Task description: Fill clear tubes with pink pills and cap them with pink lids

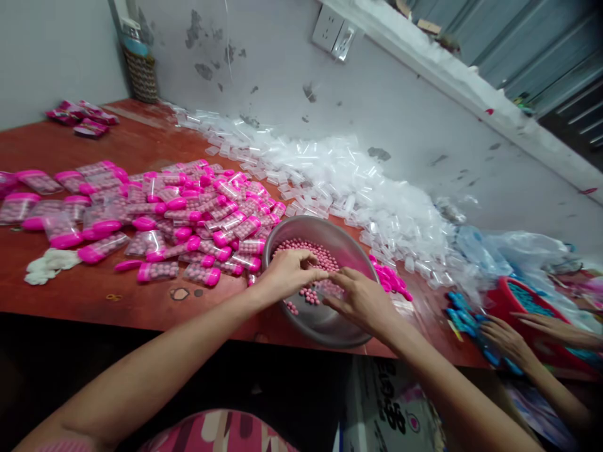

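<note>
A metal bowl [330,329] with pink beads [308,251] stands at the front edge of the red table. Over the bowl are both hands, their fingertips close together. My left hand [289,273] has its thumb and fingers bent toward each other; what lies between them is hidden. My right hand [360,298] is curled above a clear container [330,289] that is partly hidden under its fingers and seems to hold beads. Left of the bowl lies a heap of filled containers with pink caps [202,216]. Loose pink caps [391,279] lie right of the bowl.
Empty clear containers [348,176] are piled along the wall. At right, another person's hands [509,342] are by blue caps [464,314] and a red tub [506,301]. A white cloth [51,263], pink packets [89,119] and a wicker holder [142,75] are at left.
</note>
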{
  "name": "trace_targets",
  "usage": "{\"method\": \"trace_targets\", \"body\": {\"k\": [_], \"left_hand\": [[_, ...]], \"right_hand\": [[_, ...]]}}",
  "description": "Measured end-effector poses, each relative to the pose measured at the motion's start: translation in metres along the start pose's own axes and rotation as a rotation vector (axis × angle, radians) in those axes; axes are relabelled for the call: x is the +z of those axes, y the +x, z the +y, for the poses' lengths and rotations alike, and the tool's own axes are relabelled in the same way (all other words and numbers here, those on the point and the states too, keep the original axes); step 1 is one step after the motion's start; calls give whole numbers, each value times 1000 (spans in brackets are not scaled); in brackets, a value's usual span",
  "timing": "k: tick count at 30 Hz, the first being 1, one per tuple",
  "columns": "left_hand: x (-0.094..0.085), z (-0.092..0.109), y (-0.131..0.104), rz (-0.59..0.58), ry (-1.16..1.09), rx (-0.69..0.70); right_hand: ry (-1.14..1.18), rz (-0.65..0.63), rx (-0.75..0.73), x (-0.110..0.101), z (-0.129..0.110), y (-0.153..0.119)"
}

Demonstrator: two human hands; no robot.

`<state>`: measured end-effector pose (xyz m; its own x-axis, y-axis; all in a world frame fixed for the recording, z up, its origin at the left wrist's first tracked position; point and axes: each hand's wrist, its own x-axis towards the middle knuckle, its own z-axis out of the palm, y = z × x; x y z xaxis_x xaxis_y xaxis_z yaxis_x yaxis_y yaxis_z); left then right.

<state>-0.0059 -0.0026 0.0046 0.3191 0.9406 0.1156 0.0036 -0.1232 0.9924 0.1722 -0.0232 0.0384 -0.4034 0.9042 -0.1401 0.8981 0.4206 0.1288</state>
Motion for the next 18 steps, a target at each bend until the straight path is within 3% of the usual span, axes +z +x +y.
{"method": "trace_targets", "body": {"k": [3,5,10,18], "left_hand": [[-1,1,1,67,-220,-39],[-1,1,1,64,-324,-59],[-3,1,-1,57,-444,-62],[-2,3,-2,234,-571,-22]], "right_hand": [[-70,-290,73,16,5,7],[-85,-345,97,30,5,11],[-44,-318,70,49,-5,26],[182,-160,-97,57,-29,71]]}}
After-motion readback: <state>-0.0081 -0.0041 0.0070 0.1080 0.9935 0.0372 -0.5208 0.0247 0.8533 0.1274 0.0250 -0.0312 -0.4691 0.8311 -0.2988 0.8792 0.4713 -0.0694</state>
